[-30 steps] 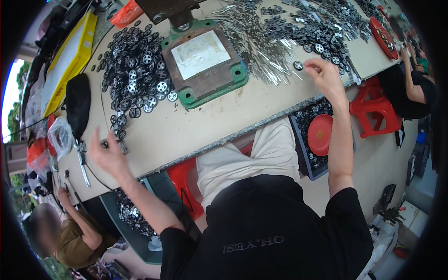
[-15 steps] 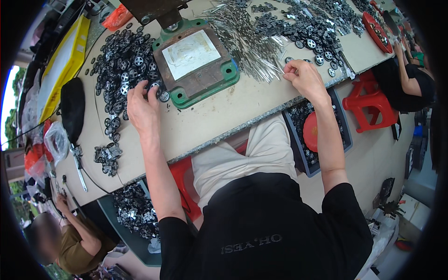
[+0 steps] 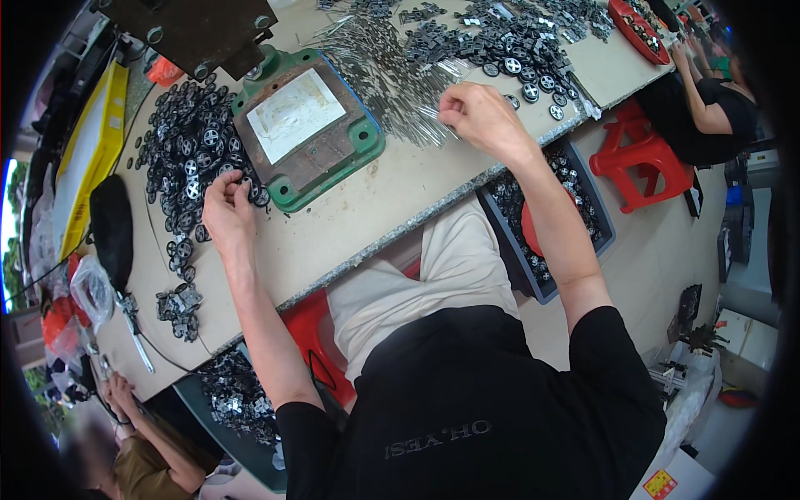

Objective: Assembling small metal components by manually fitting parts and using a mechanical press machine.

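Observation:
My left hand (image 3: 227, 212) rests at the edge of a heap of small black wheel-shaped parts (image 3: 193, 150), its fingers curled on one of them just left of the green fixture (image 3: 307, 133). That fixture is a green-rimmed block with a pale plate on top, standing on the beige worktable (image 3: 367, 221). My right hand (image 3: 477, 117) is closed at the near edge of a pile of thin metal pins (image 3: 392, 71), pinching a few of them. More black and silver wheel parts (image 3: 508, 46) lie beyond it.
A grey bin of parts (image 3: 587, 221) and a red stool (image 3: 637, 158) stand on the floor to the right. Another person (image 3: 704, 100) sits at the far right, a third (image 3: 142, 454) at lower left. A yellow tray (image 3: 87, 158) and black pouch (image 3: 111, 229) lie left.
My left hand swept from the table's left edge to the wheel heap beside the fixture. My right hand drew back from the far wheel parts to the pin pile.

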Demonstrator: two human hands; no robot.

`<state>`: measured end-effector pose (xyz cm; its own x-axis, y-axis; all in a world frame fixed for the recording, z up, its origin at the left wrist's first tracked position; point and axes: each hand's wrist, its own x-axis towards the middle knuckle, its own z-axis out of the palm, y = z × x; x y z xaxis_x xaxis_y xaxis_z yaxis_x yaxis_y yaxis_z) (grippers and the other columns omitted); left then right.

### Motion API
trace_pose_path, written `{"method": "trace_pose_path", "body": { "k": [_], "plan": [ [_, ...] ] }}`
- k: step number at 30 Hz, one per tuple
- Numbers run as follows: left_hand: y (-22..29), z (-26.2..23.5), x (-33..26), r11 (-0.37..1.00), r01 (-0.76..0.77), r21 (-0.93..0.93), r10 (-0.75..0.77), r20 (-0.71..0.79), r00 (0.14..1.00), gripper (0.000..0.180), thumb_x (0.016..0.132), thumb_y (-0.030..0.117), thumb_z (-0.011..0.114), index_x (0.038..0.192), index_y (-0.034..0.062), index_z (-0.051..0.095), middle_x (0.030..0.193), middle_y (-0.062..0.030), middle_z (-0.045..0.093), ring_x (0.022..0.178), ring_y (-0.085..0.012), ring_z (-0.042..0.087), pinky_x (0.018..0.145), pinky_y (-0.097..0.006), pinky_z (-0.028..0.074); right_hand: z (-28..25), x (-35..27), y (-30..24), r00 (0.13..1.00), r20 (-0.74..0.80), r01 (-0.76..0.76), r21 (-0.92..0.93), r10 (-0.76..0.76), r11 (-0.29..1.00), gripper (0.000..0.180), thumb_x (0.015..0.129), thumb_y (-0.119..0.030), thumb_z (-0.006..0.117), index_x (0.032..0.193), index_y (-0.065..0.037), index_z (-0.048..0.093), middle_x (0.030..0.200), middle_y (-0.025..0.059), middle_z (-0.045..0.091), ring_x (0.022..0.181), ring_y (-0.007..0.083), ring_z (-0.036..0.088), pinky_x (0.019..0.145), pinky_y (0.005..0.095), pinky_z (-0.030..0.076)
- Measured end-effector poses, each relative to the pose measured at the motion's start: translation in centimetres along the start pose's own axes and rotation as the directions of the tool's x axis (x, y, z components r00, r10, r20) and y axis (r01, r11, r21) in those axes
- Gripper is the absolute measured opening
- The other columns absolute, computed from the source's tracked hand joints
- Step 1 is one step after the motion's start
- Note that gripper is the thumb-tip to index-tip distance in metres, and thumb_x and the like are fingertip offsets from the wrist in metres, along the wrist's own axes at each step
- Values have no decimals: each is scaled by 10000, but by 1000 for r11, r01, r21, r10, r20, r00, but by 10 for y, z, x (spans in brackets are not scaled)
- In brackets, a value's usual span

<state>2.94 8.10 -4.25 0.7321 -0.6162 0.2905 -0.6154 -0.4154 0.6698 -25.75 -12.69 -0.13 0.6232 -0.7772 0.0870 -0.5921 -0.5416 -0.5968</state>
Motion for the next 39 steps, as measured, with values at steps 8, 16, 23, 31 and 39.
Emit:
{"method": "trace_pose_path", "body": {
  "k": [8,16,23,31,39],
  "plan": [
    [5,-1,-7,999,-19,-42,18,-29,999,163,782,51,621,933,-12,627,816,-101,618,653,-138,566,619,-264,458,14,16,-7,991,133,20,-284,18,959,111,786,-78,541,821,10,597,771,153,627,787,320,608,711,399,461],
    [15,-5,-7,993,-91,81,88,40,995,214,752,21,624,966,28,630,810,-86,556,626,-160,532,614,-288,453,10,19,4,999,9,52,121,-53,991,132,844,-70,488,907,21,559,740,114,611,653,198,572,612,326,439],
    [24,-14,-21,984,-1,-179,-18,-106,994,237,795,23,620,1031,41,636,842,-33,572,684,-82,527,623,-217,445,6,-9,-20,999,6,46,370,-52,928,134,830,-114,560,890,4,578,716,-18,567,607,37,468,544,195,387],
    [90,4,-87,294,607,-738,-118,602,789,254,869,38,537,1107,-47,559,1015,-149,611,887,-185,620,803,-277,517,31,-54,-54,977,165,-85,877,-131,474,138,848,-39,566,977,-3,534,830,41,614,731,80,582,626,197,456],
    [91,20,-93,8,698,-717,-18,697,717,329,914,54,453,1216,-76,441,1109,-166,563,988,-197,583,904,-304,486,68,-59,-62,979,144,-88,935,-142,344,115,874,-78,554,965,-8,544,864,50,631,726,70,583,604,175,426]
  ]
}}
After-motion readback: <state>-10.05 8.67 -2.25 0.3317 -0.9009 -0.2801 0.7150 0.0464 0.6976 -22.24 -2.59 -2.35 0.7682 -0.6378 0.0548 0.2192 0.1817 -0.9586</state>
